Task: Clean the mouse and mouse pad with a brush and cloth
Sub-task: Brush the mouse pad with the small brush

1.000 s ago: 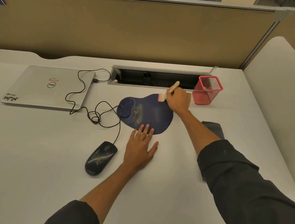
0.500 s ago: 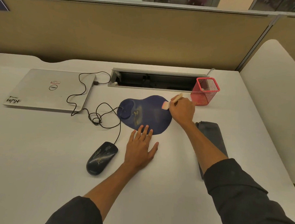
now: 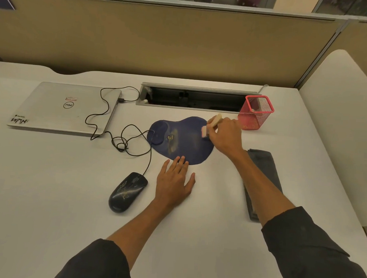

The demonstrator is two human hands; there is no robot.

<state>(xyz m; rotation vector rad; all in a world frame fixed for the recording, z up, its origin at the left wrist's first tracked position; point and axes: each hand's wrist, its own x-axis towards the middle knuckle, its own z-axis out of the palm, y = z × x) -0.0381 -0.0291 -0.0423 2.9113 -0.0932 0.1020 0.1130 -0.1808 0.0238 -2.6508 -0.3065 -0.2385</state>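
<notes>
Mouse pad [image 3: 184, 139]: right fingers [image 3: 215, 130] grip brush [image 3: 212, 124], left fingers [image 3: 178, 162] flat; basket [image 3: 255, 113] contents unclear.

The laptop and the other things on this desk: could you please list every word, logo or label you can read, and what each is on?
"DELL": round logo, seen upside down, on the closed silver laptop lid.
Red-and-white sticker just above that logo: too small to read.
Black handwritten-style marking on the lid's near-left corner: cannot be made out for certain.
Small print above that marking: blurred.
Mouse: gold drawing only, no words.
</notes>
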